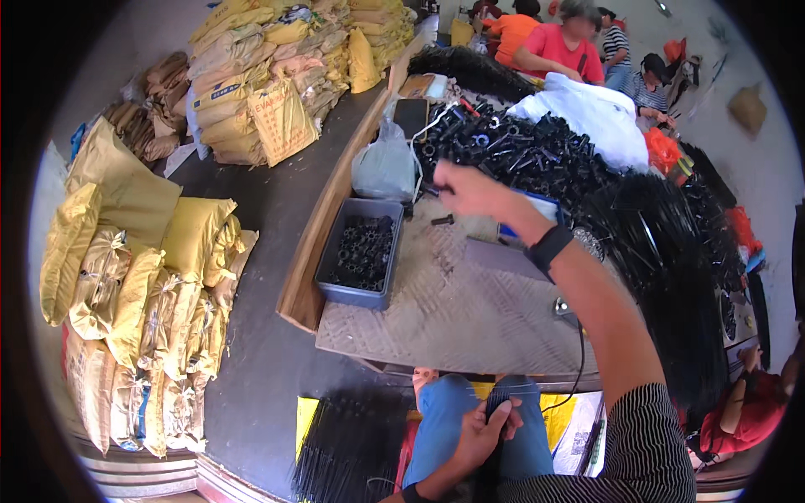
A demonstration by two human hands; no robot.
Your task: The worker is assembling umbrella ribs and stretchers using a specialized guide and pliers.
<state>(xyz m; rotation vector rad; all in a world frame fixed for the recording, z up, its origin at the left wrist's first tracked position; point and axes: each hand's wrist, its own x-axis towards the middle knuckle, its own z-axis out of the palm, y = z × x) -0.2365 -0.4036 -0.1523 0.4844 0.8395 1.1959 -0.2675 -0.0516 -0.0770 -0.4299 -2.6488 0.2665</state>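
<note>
Over my lap, my left hand (482, 432) is closed round a bundle of thin black rods (498, 394), which fan out slightly at the top. My right arm, with a black wristband, reaches across the worktable (436, 327). Its hand, my right hand (470, 191), is curled shut above the table, near a heap of black plastic parts (511, 142). A small dark piece shows at its fingertips, blurred. One short black tube (443, 220) lies on the table just below that hand. A grey-blue bin (386, 295) with many small black parts stands left of it.
A pale plastic bag (384, 168) sits behind the bin, beside a wooden edge board (312, 285). Long black strips (662, 260) cover the table's right side. White cloth (583, 117) lies on the heap. Stacked yellow sacks (180, 293) stand left; several people work at the back.
</note>
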